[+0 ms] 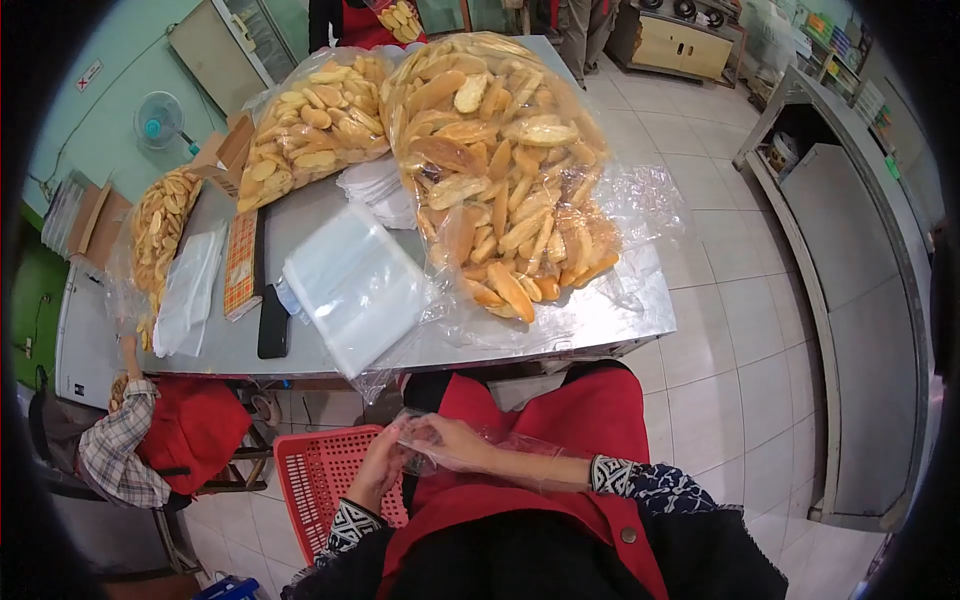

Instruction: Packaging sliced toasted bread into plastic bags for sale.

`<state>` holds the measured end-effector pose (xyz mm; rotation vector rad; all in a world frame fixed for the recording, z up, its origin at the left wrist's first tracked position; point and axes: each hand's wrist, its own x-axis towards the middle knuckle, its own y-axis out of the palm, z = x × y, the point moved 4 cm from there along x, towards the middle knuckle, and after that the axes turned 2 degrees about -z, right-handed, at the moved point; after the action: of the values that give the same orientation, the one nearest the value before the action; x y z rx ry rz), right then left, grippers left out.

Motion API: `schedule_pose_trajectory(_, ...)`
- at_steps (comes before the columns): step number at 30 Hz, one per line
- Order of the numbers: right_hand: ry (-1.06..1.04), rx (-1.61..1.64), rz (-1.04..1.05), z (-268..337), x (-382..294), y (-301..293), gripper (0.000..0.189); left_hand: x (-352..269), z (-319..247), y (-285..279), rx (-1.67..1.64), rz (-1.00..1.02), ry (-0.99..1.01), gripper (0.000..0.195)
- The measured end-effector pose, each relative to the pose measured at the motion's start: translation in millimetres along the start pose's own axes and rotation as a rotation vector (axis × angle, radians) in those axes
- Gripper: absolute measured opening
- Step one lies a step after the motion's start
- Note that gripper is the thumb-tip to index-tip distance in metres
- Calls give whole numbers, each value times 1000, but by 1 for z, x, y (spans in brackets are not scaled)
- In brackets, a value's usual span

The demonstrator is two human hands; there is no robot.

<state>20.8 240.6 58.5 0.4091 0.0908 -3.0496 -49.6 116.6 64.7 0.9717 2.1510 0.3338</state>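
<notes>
Over my lap, my left hand (381,466) and my right hand (456,442) meet, both gripping thin clear plastic film (421,459). The film also runs along my right forearm; whether it is a glove or a bag I cannot tell. A red apron (577,420) covers my knees below the hands. On the metal table (637,307) in front lies a stack of clear plastic bags (356,277). Beyond it to the right, a large open clear bag of sliced dried bread (510,187) spills a few pieces towards the near edge.
A red plastic basket (319,476) stands beside my left arm. The table also holds a second bread bag (322,120), a black phone (274,322) and a patterned box (244,262). At left, a person in a plaid sleeve (124,442) reaches to bread. A metal cabinet (847,240) stands right.
</notes>
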Motion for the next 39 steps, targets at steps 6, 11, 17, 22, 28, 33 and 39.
schedule_pose_trajectory(6, -430, -6, -334, 13, -1, -8, 36, -4, 0, 5, 149, -231, -118, 43)
schedule_pose_trajectory(11, -92, -531, -177, -4, 1, -7, 30, 4, 13, 0, 135, -224, -35, 44)
schedule_pose_trajectory(17, -315, -666, -84, 13, -22, -13, 20, 7, 11, -1, 322, -249, 22, 39)
schedule_pose_trajectory(22, -251, -690, 118, 17, -40, -18, 24, 12, 19, -6, 430, -186, 88, 34)
schedule_pose_trajectory(28, -189, -470, 281, 19, -65, -21, 26, 9, 11, 11, 640, -175, 164, 34)
schedule_pose_trajectory(33, 22, -176, 154, -4, -102, -45, 40, -1, 13, 12, 751, -198, 154, 35)
schedule_pose_trajectory(39, -23, 209, 50, 53, -156, -81, 59, -1, 13, 26, 878, -170, 373, 39)
